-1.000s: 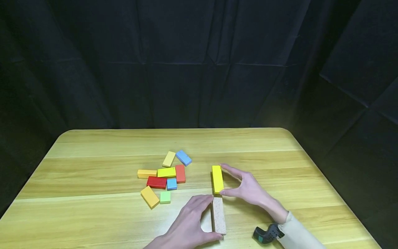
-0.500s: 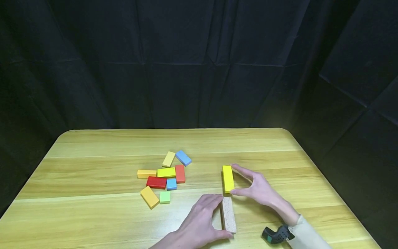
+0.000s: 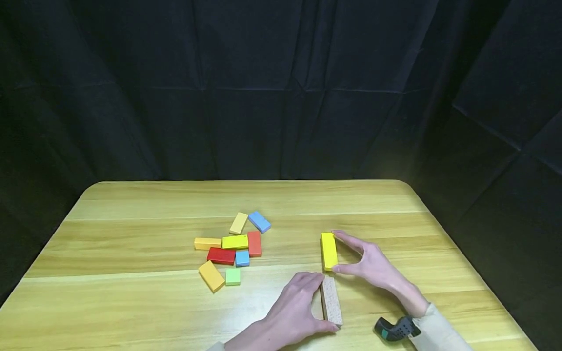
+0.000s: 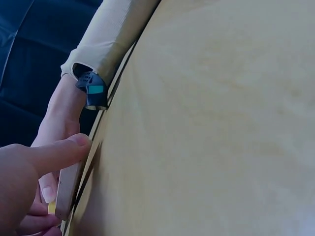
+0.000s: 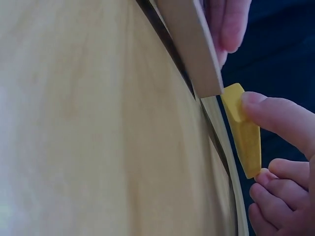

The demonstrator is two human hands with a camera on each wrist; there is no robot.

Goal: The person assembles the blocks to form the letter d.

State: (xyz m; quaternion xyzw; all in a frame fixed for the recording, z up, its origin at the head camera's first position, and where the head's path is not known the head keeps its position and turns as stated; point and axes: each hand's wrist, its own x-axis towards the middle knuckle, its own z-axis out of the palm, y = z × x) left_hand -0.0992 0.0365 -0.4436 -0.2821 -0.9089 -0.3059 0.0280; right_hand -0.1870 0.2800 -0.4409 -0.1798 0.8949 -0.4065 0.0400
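In the head view, a long yellow block lies lengthwise right of the table's middle. My right hand pinches it end to end, thumb at the near end and fingertips at the far end. Just nearer to me is a pale speckled block of similar length, almost in line with it. Thumb and fingers of my left hand span this block's two ends and hold it from the left. The right wrist view shows the yellow block right by the pale block's end.
Left of my hands lies a loose group of several coloured blocks, among them a dark red block, a light green block and a blue block. A black wrist device sits at my right cuff. Dark curtains hang behind the table.
Both hands have slid to the right, carrying the yellow block and the pale block along together. The coloured group on the left has stayed in place.
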